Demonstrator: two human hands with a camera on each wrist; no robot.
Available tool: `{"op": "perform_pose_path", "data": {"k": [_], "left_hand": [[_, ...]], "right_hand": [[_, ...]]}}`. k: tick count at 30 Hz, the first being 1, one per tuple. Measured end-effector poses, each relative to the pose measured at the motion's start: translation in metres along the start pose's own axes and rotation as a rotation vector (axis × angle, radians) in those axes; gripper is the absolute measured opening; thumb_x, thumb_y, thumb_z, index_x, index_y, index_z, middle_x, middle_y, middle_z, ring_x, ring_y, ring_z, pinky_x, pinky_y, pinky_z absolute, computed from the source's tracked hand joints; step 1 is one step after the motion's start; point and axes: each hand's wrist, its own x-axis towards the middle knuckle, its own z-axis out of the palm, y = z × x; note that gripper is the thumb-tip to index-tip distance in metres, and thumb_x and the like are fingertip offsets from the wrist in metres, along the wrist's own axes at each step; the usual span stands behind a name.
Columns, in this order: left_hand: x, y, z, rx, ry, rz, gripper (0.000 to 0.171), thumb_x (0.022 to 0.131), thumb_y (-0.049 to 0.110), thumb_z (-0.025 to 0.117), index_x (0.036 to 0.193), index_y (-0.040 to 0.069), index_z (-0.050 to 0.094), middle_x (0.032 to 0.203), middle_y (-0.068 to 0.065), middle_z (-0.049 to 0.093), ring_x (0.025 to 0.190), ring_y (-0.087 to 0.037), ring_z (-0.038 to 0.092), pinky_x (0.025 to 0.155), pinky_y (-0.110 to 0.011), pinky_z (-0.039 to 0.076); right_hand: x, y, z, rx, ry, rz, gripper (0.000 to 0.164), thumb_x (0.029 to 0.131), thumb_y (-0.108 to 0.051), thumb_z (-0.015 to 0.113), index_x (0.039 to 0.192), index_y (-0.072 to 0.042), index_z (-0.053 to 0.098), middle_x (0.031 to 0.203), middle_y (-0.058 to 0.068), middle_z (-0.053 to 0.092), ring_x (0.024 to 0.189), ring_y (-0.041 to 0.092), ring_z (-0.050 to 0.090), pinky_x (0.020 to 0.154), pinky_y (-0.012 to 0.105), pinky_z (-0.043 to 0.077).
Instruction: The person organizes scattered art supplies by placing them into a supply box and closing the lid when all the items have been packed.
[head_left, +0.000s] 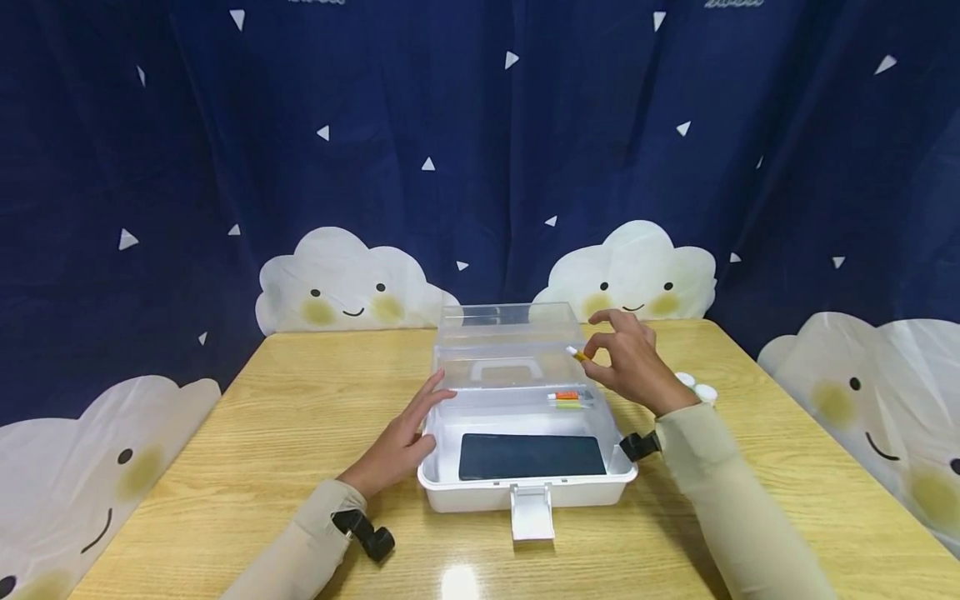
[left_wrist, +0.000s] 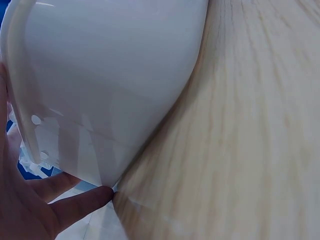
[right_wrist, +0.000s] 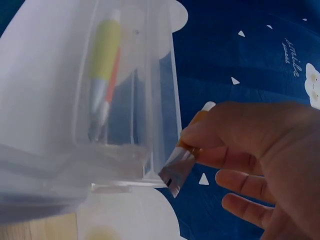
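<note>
A white plastic box (head_left: 471,498) with a clear lid (head_left: 510,323) raised at its back stands on the table. My right hand (head_left: 633,357) pinches a small ointment tube (head_left: 576,353) between thumb and index finger, above the box's right side; the tube's white cap, orange body and silvery end (right_wrist: 176,172) show in the right wrist view. My left hand (head_left: 397,443) touches the box's left side with extended fingers. In the clear tray (head_left: 517,400) lie an orange tube (head_left: 566,396) and a yellow-green tube (right_wrist: 106,52). A flat dark rectangle (head_left: 531,457) lies in the box's bottom.
Two small containers with white lids (head_left: 705,392) stand right of the box, partly behind my right wrist. A white latch (head_left: 532,515) hangs down at the box's front. Behind the wooden table (head_left: 322,400) hangs a dark blue curtain (head_left: 465,117).
</note>
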Motion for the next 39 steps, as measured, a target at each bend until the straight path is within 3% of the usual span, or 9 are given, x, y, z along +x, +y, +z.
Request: {"op": "perform_pose_path", "data": {"k": [3, 6, 15, 24, 39], "left_hand": [[-0.0013, 0.0106, -0.0028, -0.017, -0.008, -0.006, 0.065, 0.082, -0.012, 0.045, 0.143, 0.011, 0.042, 0.160, -0.008, 0.014, 0.115, -0.030, 0.047, 0.050, -0.023, 0.037], [-0.0014, 0.0133, -0.0041, -0.014, -0.015, -0.015, 0.064, 0.083, -0.011, 0.045, 0.143, 0.011, 0.042, 0.160, -0.004, 0.014, 0.119, -0.029, 0.045, 0.051, -0.022, 0.037], [-0.0015, 0.0119, -0.0031, -0.021, -0.012, -0.005, 0.065, 0.082, -0.013, 0.046, 0.142, 0.011, 0.042, 0.160, -0.010, 0.014, 0.122, -0.029, 0.042, 0.050, -0.022, 0.036], [-0.0015, 0.0139, -0.0043, -0.013, -0.014, -0.013, 0.065, 0.083, -0.013, 0.045, 0.143, 0.011, 0.042, 0.160, -0.002, 0.013, 0.117, -0.031, 0.047, 0.051, -0.022, 0.037], [-0.0013, 0.0130, -0.0046, -0.024, -0.019, -0.004, 0.065, 0.083, -0.014, 0.045, 0.143, 0.011, 0.041, 0.160, -0.002, 0.013, 0.116, -0.032, 0.047, 0.049, -0.022, 0.035]], "right_hand": [[0.0003, -0.0025, 0.0020, 0.013, -0.025, 0.000, 0.006, 0.075, -0.014, 0.077, 0.078, -0.009, 0.075, 0.128, 0.016, 0.052, 0.122, 0.038, 0.036, 0.095, 0.064, 0.023], [0.0012, -0.0044, 0.0041, 0.020, -0.052, 0.002, 0.006, 0.076, -0.015, 0.078, 0.079, -0.011, 0.076, 0.131, 0.016, 0.050, 0.122, 0.038, 0.036, 0.094, 0.063, 0.024], [0.0006, -0.0056, 0.0081, 0.049, -0.115, 0.041, 0.007, 0.077, -0.019, 0.080, 0.081, -0.014, 0.077, 0.137, 0.016, 0.048, 0.127, 0.038, 0.032, 0.094, 0.061, 0.026], [0.0023, -0.0064, 0.0081, 0.044, -0.173, 0.076, 0.008, 0.077, -0.020, 0.081, 0.083, -0.017, 0.078, 0.140, 0.017, 0.047, 0.128, 0.040, 0.031, 0.095, 0.061, 0.028], [0.0019, -0.0034, 0.0102, 0.059, -0.226, 0.104, 0.007, 0.076, -0.021, 0.082, 0.082, -0.020, 0.077, 0.142, 0.018, 0.045, 0.131, 0.041, 0.029, 0.097, 0.065, 0.024]]}}
